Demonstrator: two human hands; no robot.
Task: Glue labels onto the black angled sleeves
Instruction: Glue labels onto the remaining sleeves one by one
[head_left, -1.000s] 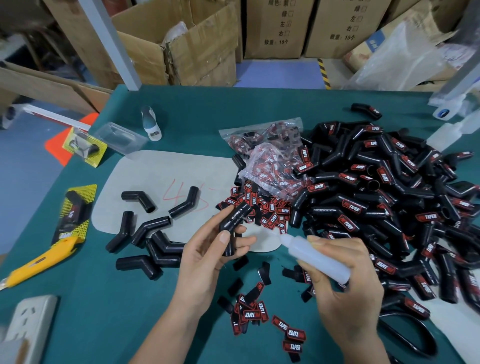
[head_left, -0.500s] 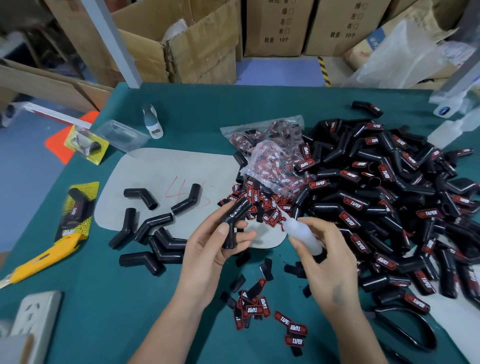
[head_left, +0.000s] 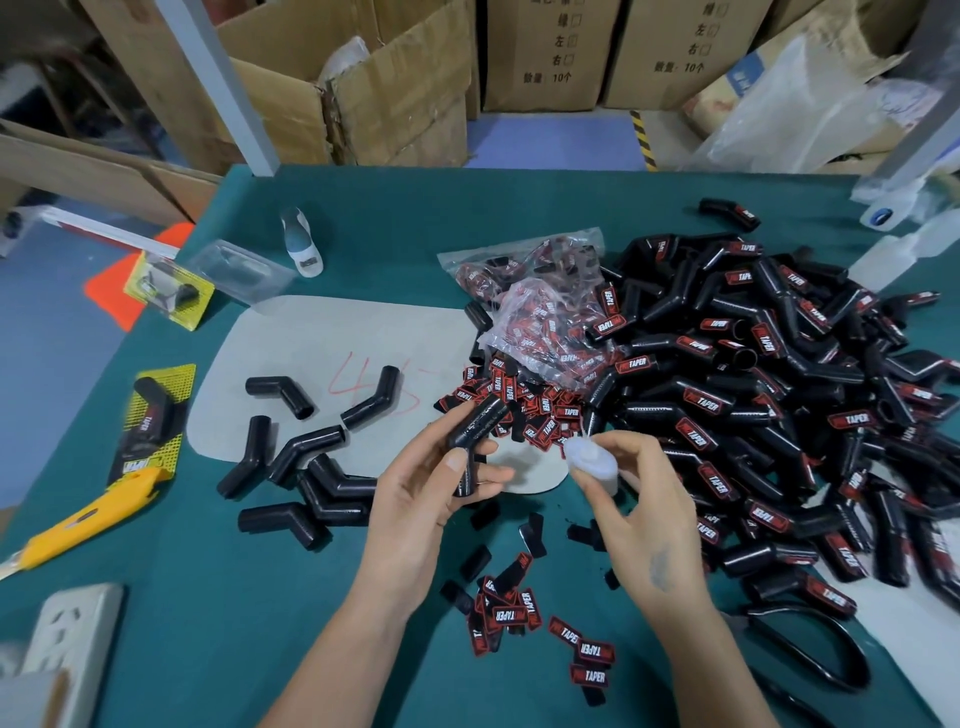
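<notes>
My left hand (head_left: 421, 499) grips a black angled sleeve (head_left: 475, 434) without a label, held upright over the table's middle. My right hand (head_left: 639, 499) holds a small white glue bottle (head_left: 589, 460), its tip pointing away from me, just right of the sleeve. Several bare sleeves (head_left: 306, 457) lie to the left on a grey mat (head_left: 311, 343). A big heap of labelled sleeves (head_left: 753, 395) fills the right side. Loose red-and-black labels (head_left: 524, 402) lie past my hands, with more labels (head_left: 519, 608) near me.
A plastic bag of labels (head_left: 540, 322) lies at the heap's left edge. A yellow utility knife (head_left: 88, 525), a packaged sleeve (head_left: 150, 421) and a white power strip (head_left: 72, 634) sit at the left. Black scissors (head_left: 810, 649) lie at the right front. Cardboard boxes (head_left: 395, 93) stand behind the green table (head_left: 208, 597).
My right hand swung the glue bottle up and left toward the sleeve, turning its tip away from me. My left hand kept the sleeve nearly still.
</notes>
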